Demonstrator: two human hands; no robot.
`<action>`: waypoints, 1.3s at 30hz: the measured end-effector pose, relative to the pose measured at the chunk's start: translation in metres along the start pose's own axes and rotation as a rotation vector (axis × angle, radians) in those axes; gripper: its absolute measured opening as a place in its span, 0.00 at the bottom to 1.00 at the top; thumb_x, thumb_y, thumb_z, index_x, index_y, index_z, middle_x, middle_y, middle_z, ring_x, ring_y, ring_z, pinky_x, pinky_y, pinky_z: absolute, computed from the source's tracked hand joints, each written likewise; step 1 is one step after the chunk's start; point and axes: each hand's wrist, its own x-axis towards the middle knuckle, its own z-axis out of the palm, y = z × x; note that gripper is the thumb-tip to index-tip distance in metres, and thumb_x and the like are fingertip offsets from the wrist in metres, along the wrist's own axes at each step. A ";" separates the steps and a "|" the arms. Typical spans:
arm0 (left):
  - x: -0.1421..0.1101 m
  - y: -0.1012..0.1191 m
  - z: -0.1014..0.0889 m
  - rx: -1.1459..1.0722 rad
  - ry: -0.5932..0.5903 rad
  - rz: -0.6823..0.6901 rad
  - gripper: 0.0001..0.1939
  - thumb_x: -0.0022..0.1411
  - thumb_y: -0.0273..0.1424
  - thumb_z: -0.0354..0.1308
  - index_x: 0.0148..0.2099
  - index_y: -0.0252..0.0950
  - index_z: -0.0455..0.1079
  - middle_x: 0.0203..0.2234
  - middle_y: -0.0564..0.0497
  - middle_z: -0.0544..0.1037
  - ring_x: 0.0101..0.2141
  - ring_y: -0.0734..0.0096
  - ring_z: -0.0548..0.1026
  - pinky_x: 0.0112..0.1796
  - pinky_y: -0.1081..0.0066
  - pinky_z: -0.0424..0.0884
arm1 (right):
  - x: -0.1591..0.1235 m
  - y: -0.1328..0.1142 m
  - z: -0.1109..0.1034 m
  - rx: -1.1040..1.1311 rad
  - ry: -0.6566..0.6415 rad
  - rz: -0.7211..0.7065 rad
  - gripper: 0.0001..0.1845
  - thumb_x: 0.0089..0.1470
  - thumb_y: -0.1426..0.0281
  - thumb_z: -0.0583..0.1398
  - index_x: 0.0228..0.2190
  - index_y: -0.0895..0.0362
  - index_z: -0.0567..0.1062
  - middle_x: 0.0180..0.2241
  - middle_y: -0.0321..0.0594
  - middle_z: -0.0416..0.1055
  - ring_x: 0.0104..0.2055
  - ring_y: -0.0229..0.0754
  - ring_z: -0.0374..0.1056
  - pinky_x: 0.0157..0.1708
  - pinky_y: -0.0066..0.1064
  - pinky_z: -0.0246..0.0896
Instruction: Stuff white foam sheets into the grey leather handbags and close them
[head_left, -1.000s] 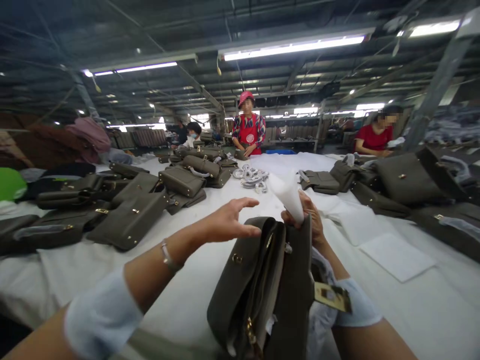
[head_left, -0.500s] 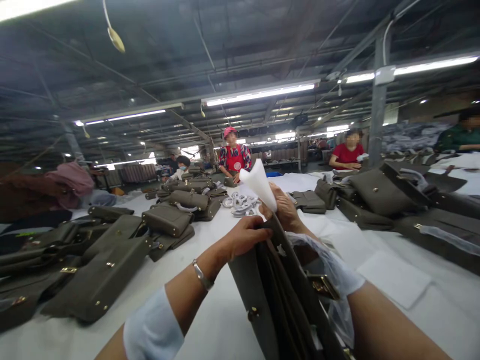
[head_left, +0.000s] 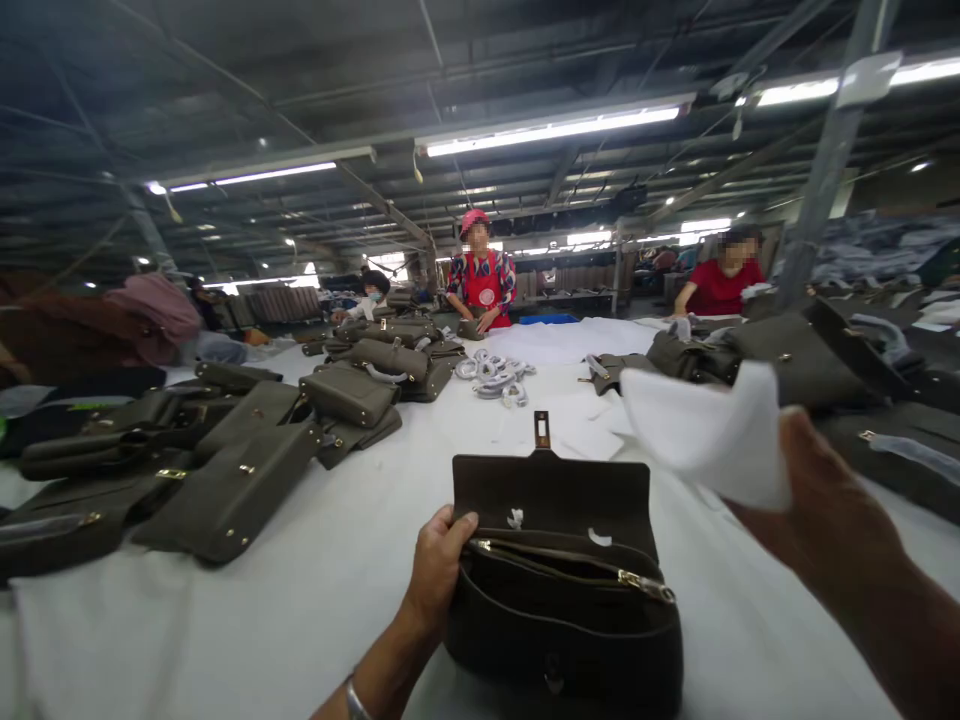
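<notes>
1 handbag, dk. olive-brown, smooth leather-look, rounded body [head_left: 570, 660]: front ctr., by white cloth-covered table [head_left: 337, 600]; flat rect. flap [head_left: 551, 490] raised, w/ slotted metal clasp plate [head_left: 541, 443] at top; gold-tone metal zip pull [head_left: 646, 585] at R. of mouth. L. hand [head_left: 439, 565]: grasping bag's L. edge, thumb uppermost. R. hand [head_left: 832, 510], blurred: gripping 1 white foam-like sheet, curved, soft [head_left: 697, 430], apart from bag. Beyond: grey-white plastic-wrapped loops, approx. 1 heap [head_left: 495, 375].
</notes>
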 end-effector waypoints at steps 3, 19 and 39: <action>-0.003 0.008 -0.005 0.092 0.010 0.009 0.19 0.53 0.44 0.62 0.40 0.34 0.67 0.29 0.51 0.77 0.31 0.67 0.74 0.36 0.68 0.70 | -0.031 0.034 0.005 -0.072 -0.168 0.187 0.32 0.35 0.55 0.72 0.43 0.55 0.74 0.32 0.46 0.75 0.21 0.46 0.68 0.13 0.33 0.65; -0.003 0.059 0.022 1.339 -0.180 0.528 0.08 0.61 0.36 0.53 0.42 0.41 0.68 0.38 0.51 0.76 0.39 0.64 0.74 0.40 0.64 0.67 | -0.058 0.064 0.008 0.495 0.040 0.383 0.31 0.32 0.72 0.75 0.42 0.50 0.76 0.29 0.32 0.76 0.27 0.39 0.69 0.36 0.49 0.78; -0.009 0.044 0.095 1.332 -0.809 0.615 0.10 0.60 0.28 0.53 0.43 0.40 0.72 0.37 0.50 0.79 0.38 0.65 0.76 0.38 0.71 0.68 | -0.072 0.067 0.001 0.534 -0.103 0.318 0.07 0.47 0.66 0.67 0.27 0.55 0.75 0.17 0.27 0.62 0.15 0.29 0.52 0.41 0.38 0.74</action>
